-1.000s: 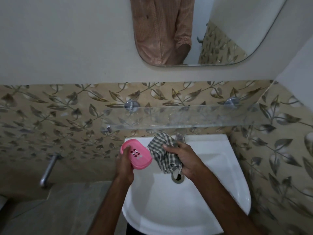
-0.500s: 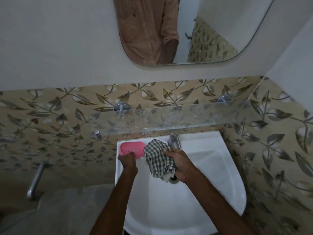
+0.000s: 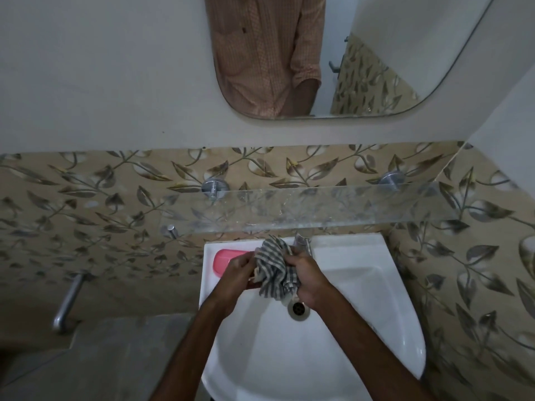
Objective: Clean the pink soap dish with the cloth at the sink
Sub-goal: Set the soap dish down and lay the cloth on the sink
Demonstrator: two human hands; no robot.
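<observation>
Head view: both my hands are on the grey-and-white checked cloth (image 3: 275, 267), bunched over the white ceramic sink (image 3: 362, 247). Right hand (image 3: 308, 280) grips its right side, fingers curled round it. Left hand (image 3: 237, 277) pinches its left edge. The pink oval plastic soap dish (image 3: 227, 260) sits on the sink's back-left ledge, partly hidden by my left hand. The metal drain (image 3: 298, 308) is just below the cloth.

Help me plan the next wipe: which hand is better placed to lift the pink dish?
Left. The left hand, also on the cloth, lies beside the pink soap dish on the sink ledge; the right hand grips the cloth farther off.
</observation>
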